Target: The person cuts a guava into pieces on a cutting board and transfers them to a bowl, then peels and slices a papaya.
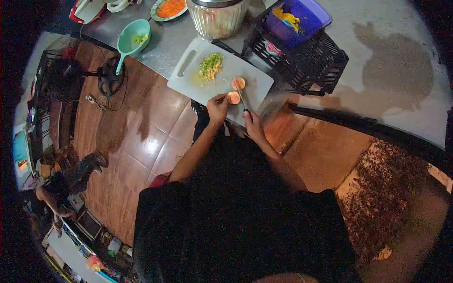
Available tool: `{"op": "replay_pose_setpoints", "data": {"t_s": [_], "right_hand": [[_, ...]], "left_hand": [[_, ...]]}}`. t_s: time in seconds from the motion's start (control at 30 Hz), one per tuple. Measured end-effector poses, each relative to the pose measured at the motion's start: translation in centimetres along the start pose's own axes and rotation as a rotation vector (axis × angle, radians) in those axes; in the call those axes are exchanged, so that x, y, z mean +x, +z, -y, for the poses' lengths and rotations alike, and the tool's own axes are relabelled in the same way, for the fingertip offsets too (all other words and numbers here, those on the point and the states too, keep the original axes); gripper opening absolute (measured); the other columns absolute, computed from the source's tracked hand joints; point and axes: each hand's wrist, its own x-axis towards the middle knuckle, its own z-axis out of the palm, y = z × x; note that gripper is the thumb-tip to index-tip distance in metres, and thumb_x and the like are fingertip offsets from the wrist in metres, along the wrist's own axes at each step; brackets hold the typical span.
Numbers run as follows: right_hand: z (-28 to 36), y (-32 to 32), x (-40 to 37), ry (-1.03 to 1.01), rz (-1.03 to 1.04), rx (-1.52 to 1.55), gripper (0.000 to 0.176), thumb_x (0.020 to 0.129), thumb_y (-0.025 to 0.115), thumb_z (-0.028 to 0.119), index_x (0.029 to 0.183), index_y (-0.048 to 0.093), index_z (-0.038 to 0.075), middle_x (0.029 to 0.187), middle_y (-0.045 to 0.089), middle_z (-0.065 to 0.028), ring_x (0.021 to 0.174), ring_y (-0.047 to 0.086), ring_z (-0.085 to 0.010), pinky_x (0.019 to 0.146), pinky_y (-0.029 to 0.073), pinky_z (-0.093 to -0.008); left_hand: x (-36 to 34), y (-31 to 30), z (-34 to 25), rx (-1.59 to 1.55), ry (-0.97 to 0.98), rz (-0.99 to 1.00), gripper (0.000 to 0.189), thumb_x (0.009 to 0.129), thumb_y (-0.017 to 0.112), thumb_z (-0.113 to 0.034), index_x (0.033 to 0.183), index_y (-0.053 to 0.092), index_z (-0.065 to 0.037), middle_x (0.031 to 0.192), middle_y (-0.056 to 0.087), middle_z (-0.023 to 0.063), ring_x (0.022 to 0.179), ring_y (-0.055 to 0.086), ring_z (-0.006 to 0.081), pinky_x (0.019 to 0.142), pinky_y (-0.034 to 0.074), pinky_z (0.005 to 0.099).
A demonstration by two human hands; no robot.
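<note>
Left hand (pixel 217 108) pinching a round orange piece (pixel 233 98), right hand (pixel 254 123) wrapped round a knife (pixel 246 111); looks mid-cut, next slice wants a steady grip.

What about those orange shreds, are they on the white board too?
No, the orange shreds are on a plate, apart from the white board, which has the chopped green bits on it.

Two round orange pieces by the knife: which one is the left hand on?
The lower piece, nearer the person's body: the left hand has its fingertips at it. The upper piece sits farther out, no fingers on it.
</note>
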Motion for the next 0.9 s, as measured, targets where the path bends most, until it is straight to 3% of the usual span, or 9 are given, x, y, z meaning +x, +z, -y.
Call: {"op": "replay_pose_setpoints", "data": {"t_s": [0.07, 0.2, 0.3, 0.4, 0.47, 0.6, 0.67, 0.83, 0.9], "right_hand": [[0.2, -0.2, -0.7, -0.066, -0.005, 0.005, 0.042, 0.096, 0.049, 0.038, 0.1, 0.06, -0.002, 0.083, 0.064, -0.0189, 0.079, 0.062, -0.0327, 0.075, 0.047, -0.0411], [1.1, -0.8, -0.3, -0.008, 0.007, -0.029, 0.043, 0.097, 0.047, 0.038, 0.1, 0.06, -0.002, 0.087, 0.064, -0.0216, 0.085, 0.063, -0.0354, 0.077, 0.047, -0.0432], [0.8, -0.9, 0.8, -0.106, 0.031, -0.102, 0.042, 0.096, 0.048, 0.039, 0.1, 0.06, -0.001, 0.087, 0.064, -0.0236, 0.088, 0.063, -0.0399, 0.076, 0.047, -0.0453], [1.5, -1.2, 1.1, -0.136, -0.009, -0.118, 0.043, 0.095, 0.05, 0.041, 0.1, 0.06, -0.001, 0.087, 0.063, -0.0253, 0.089, 0.061, -0.0431, 0.075, 0.047, -0.0472], [2.7, -1.9, 1.3, -0.086, 0.059, -0.247, 0.042, 0.097, 0.049, 0.038, 0.097, 0.057, -0.003, 0.079, 0.061, -0.015, 0.073, 0.058, -0.025, 0.069, 0.045, -0.0384], [2.2, -1.7, 2.6, -0.139, 0.075, -0.21, 0.042, 0.096, 0.05, 0.038, 0.095, 0.057, -0.003, 0.08, 0.061, -0.0169, 0.074, 0.059, -0.0261, 0.07, 0.045, -0.0385], [3.6, -2.3, 2.1, -0.074, 0.055, -0.264, 0.044, 0.091, 0.053, 0.046, 0.097, 0.06, 0.003, 0.089, 0.064, -0.0245, 0.087, 0.061, -0.0444, 0.074, 0.047, -0.0487], [4.2, -2.5, 2.5, -0.057, 0.01, -0.247, 0.044, 0.091, 0.053, 0.045, 0.097, 0.059, 0.002, 0.088, 0.064, -0.0245, 0.087, 0.061, -0.0444, 0.075, 0.047, -0.0482], [5.3, -2.4, 2.3, -0.048, 0.018, -0.246, 0.044, 0.092, 0.052, 0.045, 0.097, 0.059, 0.002, 0.088, 0.064, -0.0241, 0.087, 0.061, -0.0444, 0.075, 0.047, -0.0481]], "left_hand": [[0.5, 0.0, 1.7, -0.029, 0.043, 0.045, 0.025, 0.083, 0.067, -0.014, 0.098, 0.067, 0.006, 0.076, 0.069, 0.0101, 0.064, 0.062, 0.0128, 0.06, 0.05, 0.0281], [0.0, -0.1, -0.5, 0.016, 0.031, 0.103, 0.026, 0.081, 0.071, -0.015, 0.097, 0.067, 0.005, 0.077, 0.069, 0.0103, 0.066, 0.063, 0.0142, 0.061, 0.051, 0.0289], [0.0, 0.4, -1.5, 0.016, 0.073, 0.087, 0.031, 0.077, 0.076, -0.017, 0.097, 0.067, 0.005, 0.079, 0.069, 0.0116, 0.068, 0.063, 0.0161, 0.063, 0.051, 0.0305], [-0.4, -0.1, -2.5, 0.195, 0.051, 0.14, 0.03, 0.076, 0.078, -0.016, 0.094, 0.066, 0.004, 0.083, 0.069, 0.0134, 0.073, 0.064, 0.017, 0.067, 0.051, 0.0318], [-0.5, 0.0, -1.6, 0.184, 0.186, 0.087, 0.025, 0.076, 0.076, -0.012, 0.091, 0.064, 0.003, 0.081, 0.067, 0.0127, 0.072, 0.063, 0.0162, 0.068, 0.05, 0.0316], [-0.9, 0.2, -2.0, 0.042, 0.055, 0.11, 0.022, 0.077, 0.075, -0.009, 0.088, 0.061, 0.003, 0.078, 0.065, 0.0109, 0.071, 0.061, 0.0154, 0.068, 0.049, 0.0301], [-0.8, 0.3, -1.8, 0.095, 0.176, 0.035, 0.022, 0.078, 0.075, -0.011, 0.088, 0.059, 0.002, 0.076, 0.064, 0.009, 0.07, 0.059, 0.0145, 0.067, 0.048, 0.0291], [1.0, -1.2, -1.0, 0.138, 0.112, -0.071, 0.021, 0.081, 0.074, -0.014, 0.086, 0.061, 0.002, 0.076, 0.065, 0.0063, 0.07, 0.058, 0.0115, 0.067, 0.048, 0.0276], [1.9, -1.8, -0.9, 0.017, 0.056, -0.061, 0.022, 0.081, 0.075, -0.016, 0.086, 0.064, 0.003, 0.076, 0.066, 0.0066, 0.07, 0.059, 0.0112, 0.067, 0.048, 0.0267]]}}
